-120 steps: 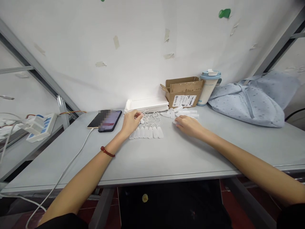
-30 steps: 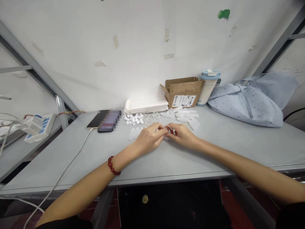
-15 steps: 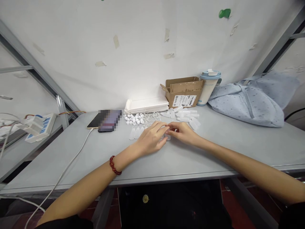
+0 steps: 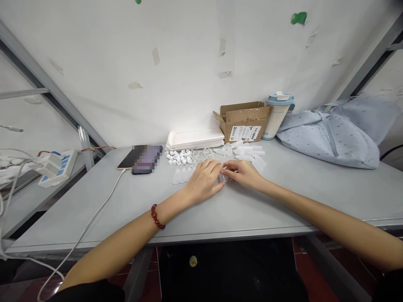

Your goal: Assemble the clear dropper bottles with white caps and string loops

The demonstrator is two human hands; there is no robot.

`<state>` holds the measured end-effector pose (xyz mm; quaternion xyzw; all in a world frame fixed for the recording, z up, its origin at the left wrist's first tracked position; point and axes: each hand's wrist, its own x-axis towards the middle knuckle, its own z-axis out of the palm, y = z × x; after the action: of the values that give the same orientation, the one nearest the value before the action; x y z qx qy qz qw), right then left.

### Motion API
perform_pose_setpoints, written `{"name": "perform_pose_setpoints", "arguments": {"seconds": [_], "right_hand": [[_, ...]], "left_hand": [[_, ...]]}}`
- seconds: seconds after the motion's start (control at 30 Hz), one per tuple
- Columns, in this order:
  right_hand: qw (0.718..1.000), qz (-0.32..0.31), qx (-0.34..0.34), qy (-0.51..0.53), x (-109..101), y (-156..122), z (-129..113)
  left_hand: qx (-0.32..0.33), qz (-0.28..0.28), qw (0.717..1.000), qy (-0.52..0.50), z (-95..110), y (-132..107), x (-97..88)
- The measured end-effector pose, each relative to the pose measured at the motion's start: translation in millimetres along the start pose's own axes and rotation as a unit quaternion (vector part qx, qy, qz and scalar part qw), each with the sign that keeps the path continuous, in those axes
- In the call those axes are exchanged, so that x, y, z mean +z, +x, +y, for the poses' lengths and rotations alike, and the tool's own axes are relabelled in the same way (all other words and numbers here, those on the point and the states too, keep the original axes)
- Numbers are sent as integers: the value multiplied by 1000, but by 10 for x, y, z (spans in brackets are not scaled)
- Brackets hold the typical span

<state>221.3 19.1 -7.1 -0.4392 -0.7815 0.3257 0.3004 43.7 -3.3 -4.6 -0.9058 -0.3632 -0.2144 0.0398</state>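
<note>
Both hands meet over the middle of the table. My left hand (image 4: 205, 179) curves over a small translucent plastic piece (image 4: 223, 178), which shows between its thumb and fingers. My right hand (image 4: 243, 173) is closed in a pinch against the left fingertips; what it pinches is hidden. Left of my left hand lies a row of flat translucent pieces with thin loops (image 4: 179, 175), partly covered by it. Behind the hands are white caps (image 4: 178, 157) and a tangle of thin pale loops (image 4: 201, 154). More loose translucent pieces (image 4: 252, 151) lie beyond my right hand.
A stack of white sheets or trays (image 4: 195, 138), a cardboard box (image 4: 244, 121) and a blue-lidded cup (image 4: 277, 117) line the wall. A pale blue cloth bag (image 4: 327, 136) lies at right. Two phones (image 4: 140, 159) and a white cable (image 4: 100, 207) are at left.
My left fingers have shifted slightly, and its thumb now points more to the right, with more of the translucent piece showing. The whole view has moved a little.
</note>
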Motion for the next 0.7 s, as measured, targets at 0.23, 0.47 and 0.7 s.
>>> {"name": "perform_pose_setpoints", "arguments": {"seconds": [0.23, 0.47, 0.7], "right_hand": [[997, 17, -13, -76, 2, 4, 50], [994, 2, -35, -101, -3, 4, 78], [993, -10, -33, -109, -12, 2, 67]], "left_hand": [[-21, -46, 999, 2, -46, -2, 22], [-35, -68, 997, -3, -86, -10, 52], [-34, -83, 996, -8, -82, -23, 28]]}}
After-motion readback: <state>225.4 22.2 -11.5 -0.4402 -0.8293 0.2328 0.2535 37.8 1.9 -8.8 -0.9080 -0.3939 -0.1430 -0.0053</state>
